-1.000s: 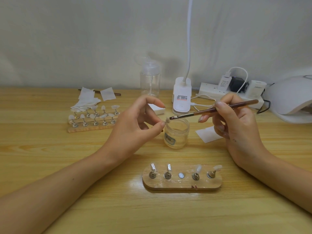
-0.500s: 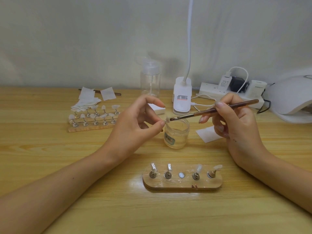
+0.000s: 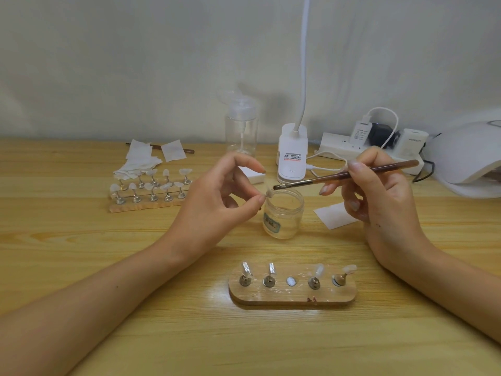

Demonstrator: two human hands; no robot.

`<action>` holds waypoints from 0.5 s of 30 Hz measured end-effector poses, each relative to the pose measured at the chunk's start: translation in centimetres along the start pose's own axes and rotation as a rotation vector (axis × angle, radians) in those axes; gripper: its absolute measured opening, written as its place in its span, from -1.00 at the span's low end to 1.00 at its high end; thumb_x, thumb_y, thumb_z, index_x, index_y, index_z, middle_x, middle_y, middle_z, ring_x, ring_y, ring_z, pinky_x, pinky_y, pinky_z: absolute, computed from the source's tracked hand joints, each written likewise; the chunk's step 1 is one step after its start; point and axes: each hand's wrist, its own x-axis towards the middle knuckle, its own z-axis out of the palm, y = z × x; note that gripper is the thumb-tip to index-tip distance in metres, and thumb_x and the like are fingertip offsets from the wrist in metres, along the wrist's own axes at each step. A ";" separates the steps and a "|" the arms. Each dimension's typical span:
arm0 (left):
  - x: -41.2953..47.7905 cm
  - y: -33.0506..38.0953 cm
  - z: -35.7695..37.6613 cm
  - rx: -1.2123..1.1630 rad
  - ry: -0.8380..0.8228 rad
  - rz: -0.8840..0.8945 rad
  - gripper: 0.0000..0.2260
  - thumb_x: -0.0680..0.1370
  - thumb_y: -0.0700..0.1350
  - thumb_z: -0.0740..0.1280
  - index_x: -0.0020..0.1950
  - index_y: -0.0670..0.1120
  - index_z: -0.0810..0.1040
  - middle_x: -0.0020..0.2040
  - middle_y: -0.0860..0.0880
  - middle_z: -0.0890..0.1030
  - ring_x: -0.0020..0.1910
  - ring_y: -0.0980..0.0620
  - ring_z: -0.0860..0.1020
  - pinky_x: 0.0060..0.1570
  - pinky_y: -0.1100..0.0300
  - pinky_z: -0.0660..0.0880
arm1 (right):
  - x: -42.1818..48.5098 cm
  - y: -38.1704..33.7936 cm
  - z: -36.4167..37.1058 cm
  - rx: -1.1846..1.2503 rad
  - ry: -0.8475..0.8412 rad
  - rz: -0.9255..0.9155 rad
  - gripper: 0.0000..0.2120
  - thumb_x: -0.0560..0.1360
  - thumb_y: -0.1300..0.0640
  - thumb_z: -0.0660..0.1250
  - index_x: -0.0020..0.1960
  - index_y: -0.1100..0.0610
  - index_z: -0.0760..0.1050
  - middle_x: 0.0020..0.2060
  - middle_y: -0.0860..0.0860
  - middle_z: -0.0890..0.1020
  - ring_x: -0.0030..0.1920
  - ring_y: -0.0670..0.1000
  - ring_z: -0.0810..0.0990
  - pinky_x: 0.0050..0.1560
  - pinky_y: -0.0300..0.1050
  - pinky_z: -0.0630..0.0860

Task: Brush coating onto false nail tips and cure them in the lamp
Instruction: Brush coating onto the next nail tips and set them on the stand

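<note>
Pinching a tip (image 3: 269, 193) between thumb and forefinger of the left hand (image 3: 217, 202), with the other fingers spread loose. Held just above the left rim of the jar (image 3: 283, 213), probably so that any drip falls back in. Gripping the brush (image 3: 344, 175) pen-fashion in the right hand (image 3: 379, 196), fingers curled round the shaft for fine control. Set with the bristles at the tip, touching or just short of it; too small to tell which. Laid nearly level along its length, bristle end to the left and a little down, handle end off right toward the lamp (image 3: 471, 158). Cannot read the tip's own heading. Judged mid-coat, with curing not yet begun and the middle socket of the near stand (image 3: 292, 298) bare, presumably for this tip.
</note>
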 end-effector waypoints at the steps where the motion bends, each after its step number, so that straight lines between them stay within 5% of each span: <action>1: 0.0 0.0 0.0 0.001 -0.001 0.001 -0.72 0.53 -0.31 0.45 0.17 -0.05 0.54 -0.23 0.03 0.62 -0.14 -0.01 0.67 -0.26 -0.05 0.50 | 0.0 0.0 0.1 0.003 -0.017 -0.009 -0.81 0.54 -0.01 0.28 -0.18 0.04 0.36 -0.29 0.10 0.70 -0.46 -0.07 0.34 -0.50 -0.29 0.21; 7: -0.1 0.0 0.0 -0.003 -0.005 -0.003 -0.72 0.52 -0.29 0.45 0.17 -0.05 0.54 -0.24 0.05 0.62 -0.14 0.01 0.66 -0.30 0.08 0.50 | -0.1 0.1 0.1 -0.044 -0.031 0.029 -0.82 0.53 0.02 0.26 -0.16 0.10 0.37 -0.31 0.10 0.69 -0.46 0.04 0.25 -0.52 -0.27 0.19; 15: 0.0 0.1 0.0 0.009 -0.007 0.008 -0.71 0.52 -0.31 0.46 0.16 -0.06 0.54 -0.24 0.09 0.62 -0.18 0.11 0.63 -0.32 0.01 0.45 | 0.3 0.3 -0.2 0.025 -0.004 0.025 -0.79 0.58 0.02 0.28 -0.20 0.03 0.37 -0.30 0.12 0.69 -0.48 -0.08 0.33 -0.52 -0.31 0.22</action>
